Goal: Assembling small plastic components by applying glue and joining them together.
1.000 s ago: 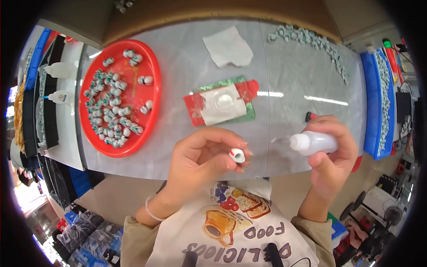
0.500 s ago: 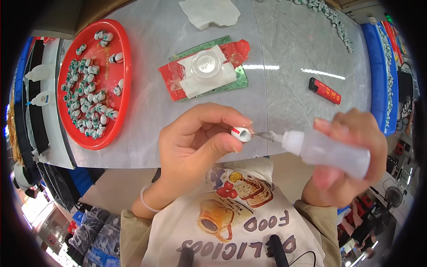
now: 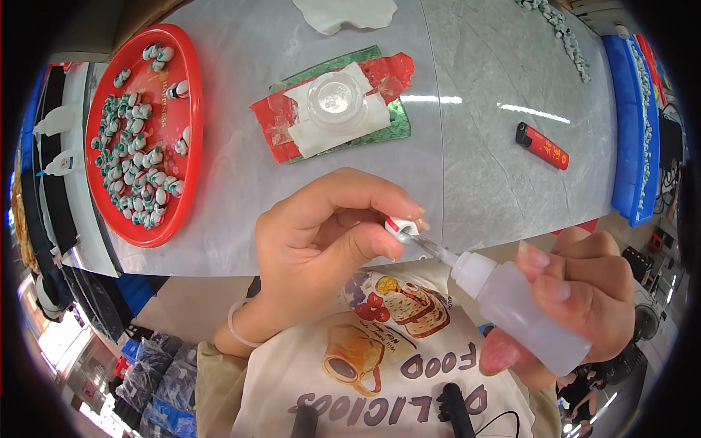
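Between thumb and forefinger, my left hand [image 3: 310,237] pinches a small white hollow piece [image 3: 400,228] with a red stripe, its opening facing right. Closed around a translucent squeeze bottle [image 3: 522,310] is my right hand [image 3: 588,292]. The bottle tilts up to the left, and its thin clear nozzle [image 3: 431,247] reaches the opening of the white piece. How deep the tip sits inside cannot be made out. Both hands are held by the table's front edge, above my printed apron [image 3: 328,401].
On the left, a red oval tray [image 3: 192,80] holds several small white-and-green figures [image 3: 131,157]. A clear round cup [image 3: 337,102] stands on white tissue over red and green sheets. A red lighter [image 3: 542,146] lies at right, near a blue bin [image 3: 634,146]. Two bottles [image 3: 62,162] stand far left.
The bottle has tipped more steeply, its body dropping lower while the nozzle tip has come into the white piece's opening. My left hand keeps its pinch. The view has shifted slightly.
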Available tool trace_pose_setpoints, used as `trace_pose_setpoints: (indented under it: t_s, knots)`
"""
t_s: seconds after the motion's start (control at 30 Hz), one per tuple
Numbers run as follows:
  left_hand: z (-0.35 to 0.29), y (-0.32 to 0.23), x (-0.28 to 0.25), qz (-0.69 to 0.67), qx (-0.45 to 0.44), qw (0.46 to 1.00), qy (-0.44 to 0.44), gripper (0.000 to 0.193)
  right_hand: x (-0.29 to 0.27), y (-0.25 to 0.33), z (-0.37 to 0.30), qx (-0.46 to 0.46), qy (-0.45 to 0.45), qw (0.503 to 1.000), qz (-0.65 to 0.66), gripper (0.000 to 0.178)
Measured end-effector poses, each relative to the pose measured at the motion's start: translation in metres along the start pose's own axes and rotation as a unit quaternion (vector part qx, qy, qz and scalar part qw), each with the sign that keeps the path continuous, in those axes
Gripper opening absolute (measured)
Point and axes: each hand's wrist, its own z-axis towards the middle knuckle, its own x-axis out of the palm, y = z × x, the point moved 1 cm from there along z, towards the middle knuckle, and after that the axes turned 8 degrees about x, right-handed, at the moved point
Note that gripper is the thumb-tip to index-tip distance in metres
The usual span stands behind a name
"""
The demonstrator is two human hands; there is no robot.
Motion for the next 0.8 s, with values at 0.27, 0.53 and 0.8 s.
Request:
trace_pose_setpoints:
  t_s: [0.27,0.53,0.8]
  knots:
    - [0.0,0.001,0.0,0.01,0.002,1.0,0.004,0.031,0.006,0.009,-0.012,-0.042,0.007,0.998,-0.051,0.064]
    - [0.001,0.002,-0.001,0.034,0.024,0.999,0.016,0.03,0.009,0.009,-0.013,-0.043,0.005,0.998,-0.044,0.065]
    - [0.0,0.002,0.001,0.028,0.013,1.0,-0.003,0.03,0.009,0.009,-0.013,-0.033,0.003,0.998,-0.05,0.063]
